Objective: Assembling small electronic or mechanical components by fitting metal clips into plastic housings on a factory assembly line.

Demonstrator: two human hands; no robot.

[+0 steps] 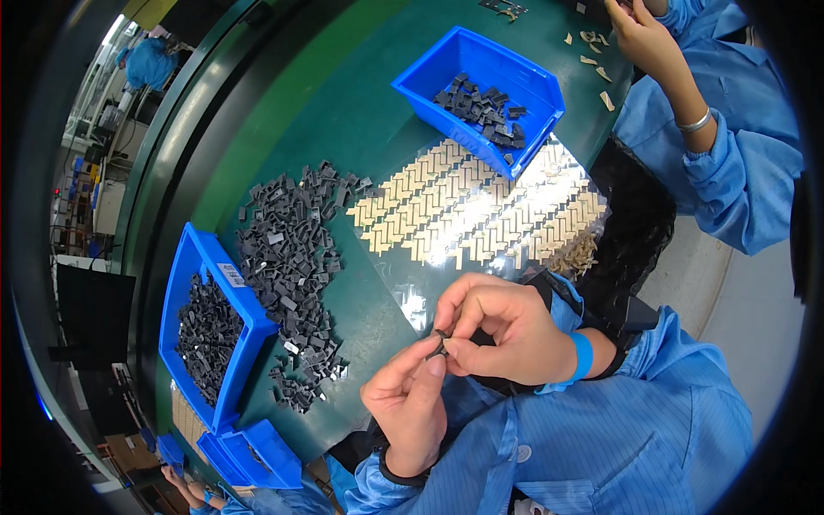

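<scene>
Close to my body, my left hand [409, 396] and my right hand [505, 330] meet at their fingertips. Pinched between them is a small dark plastic part [440, 344], mostly covered by the fingers. The fingers of both hands are closed on it. A blue band circles my right wrist. To the left of my hands spreads a big heap of similar dark grey parts [287, 257] on the green table. Ahead lies a clear sheet [403, 283] carrying rows of small beige strips [429, 202] in a zigzag pattern.
A blue bin [481, 47] with dark parts stands on the sheet's far edge. Another blue bin [184, 257] full of dark parts is at left, with a blue container [279, 451] nearer. Beige scraps [577, 255] lie by a black bag [639, 223]. A co-worker's hand [648, 43] is upper right.
</scene>
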